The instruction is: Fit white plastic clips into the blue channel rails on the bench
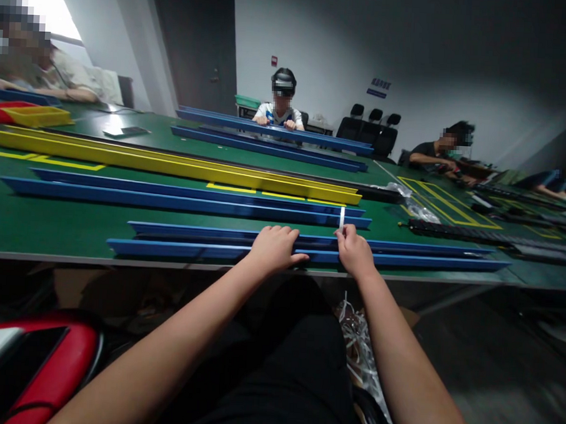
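Observation:
A long blue channel (416, 261) lies along the table's near edge, with a dark strip inside it. My left hand (274, 249) is draped across it, fingers bent over the far wall and thumb at the near wall. My right hand (355, 249) is closed in a pinch on a short white strip (342, 218), which stands upright above the fingers. That hand is over the same channel, to the right of my left hand. Its lower fingers are partly hidden.
Beyond lie another blue channel (194, 203) and a long yellow channel (182, 167). A person (282, 109) across the green table (66, 227) handles more blue channels. Yellow bin (38, 115) at left; dark bars (474, 234) at right. A red stool (65, 365) stands lower left.

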`<state>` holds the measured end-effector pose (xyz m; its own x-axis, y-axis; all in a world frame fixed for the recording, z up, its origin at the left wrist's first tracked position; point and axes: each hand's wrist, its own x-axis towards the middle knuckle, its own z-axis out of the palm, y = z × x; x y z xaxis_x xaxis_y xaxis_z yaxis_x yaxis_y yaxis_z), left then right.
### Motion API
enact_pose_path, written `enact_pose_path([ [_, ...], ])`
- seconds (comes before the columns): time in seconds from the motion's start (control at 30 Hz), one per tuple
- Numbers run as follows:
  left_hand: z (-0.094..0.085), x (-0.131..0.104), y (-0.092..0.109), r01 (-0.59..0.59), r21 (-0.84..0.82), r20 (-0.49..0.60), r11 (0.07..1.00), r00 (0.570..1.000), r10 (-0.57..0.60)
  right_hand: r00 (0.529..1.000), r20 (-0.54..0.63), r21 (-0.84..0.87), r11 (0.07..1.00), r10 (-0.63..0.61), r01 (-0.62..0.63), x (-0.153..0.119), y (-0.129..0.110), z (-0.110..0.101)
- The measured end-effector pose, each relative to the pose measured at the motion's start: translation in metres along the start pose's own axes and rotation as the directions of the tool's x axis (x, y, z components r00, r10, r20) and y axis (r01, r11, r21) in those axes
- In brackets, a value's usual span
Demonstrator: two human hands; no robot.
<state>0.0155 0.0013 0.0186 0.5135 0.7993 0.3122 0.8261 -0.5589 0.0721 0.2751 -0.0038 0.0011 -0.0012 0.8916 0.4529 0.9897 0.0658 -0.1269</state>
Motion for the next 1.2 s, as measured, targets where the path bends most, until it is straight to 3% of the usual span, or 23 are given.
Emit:
enact_pose_path([
  [0.1, -0.007, -0.02, -0.029, 0.148, 0.071, 0.025, 0.986, 0.988, -0.15, 0.997, 0.027, 0.008, 0.998, -0.067, 0.067, 0.001, -0.004, -0.003],
  [0.2, -0.011, -0.032, -0.046, 0.159, 0.085, 0.033, 0.984, 0.986, -0.163, 0.998, 0.013, -0.023, 0.998, -0.058, 0.059, 0.0, -0.009, -0.004],
  [0.27, -0.012, -0.035, -0.046, 0.158, 0.081, 0.024, 0.984, 0.987, -0.16, 0.999, -0.014, -0.043, 0.999, -0.03, 0.03, -0.003, -0.01, -0.005],
  [0.4, -0.009, -0.028, -0.028, 0.134, 0.064, 0.011, 0.989, 0.991, -0.135, 0.998, -0.06, -0.031, 1.0, -0.003, 0.002, -0.014, 0.008, -0.008],
  [0.63, 0.011, 0.008, 0.017, 0.077, 0.0, -0.012, 0.997, 0.997, -0.077, 0.999, -0.033, 0.059, 0.998, 0.004, -0.002, -0.019, 0.078, -0.022],
  [0.73, 0.017, 0.02, 0.031, 0.069, -0.04, -0.03, 0.997, 0.997, -0.07, 0.999, -0.05, 0.077, 0.997, 0.016, -0.013, -0.018, 0.088, -0.028],
  [0.83, 0.014, 0.02, 0.034, 0.001, -0.142, -0.078, 0.99, 0.997, -0.012, 0.993, -0.096, 0.123, 0.99, -0.062, 0.073, -0.02, 0.072, -0.032],
  [0.93, 0.003, 0.014, 0.03, -0.12, -0.352, -0.213, 0.928, 0.976, 0.045, 0.975, -0.109, 0.169, 0.963, -0.191, 0.208, -0.024, 0.038, -0.034],
  [1.07, -0.013, 0.003, 0.026, -0.237, -0.577, -0.394, 0.782, 0.919, -0.012, 0.939, -0.124, 0.235, 0.91, -0.319, 0.341, -0.031, -0.01, -0.037],
  [1.2, -0.023, -0.011, 0.024, -0.27, -0.662, -0.42, 0.699, 0.906, -0.047, 0.902, -0.143, 0.304, 0.849, -0.408, 0.433, -0.038, -0.044, -0.041],
])
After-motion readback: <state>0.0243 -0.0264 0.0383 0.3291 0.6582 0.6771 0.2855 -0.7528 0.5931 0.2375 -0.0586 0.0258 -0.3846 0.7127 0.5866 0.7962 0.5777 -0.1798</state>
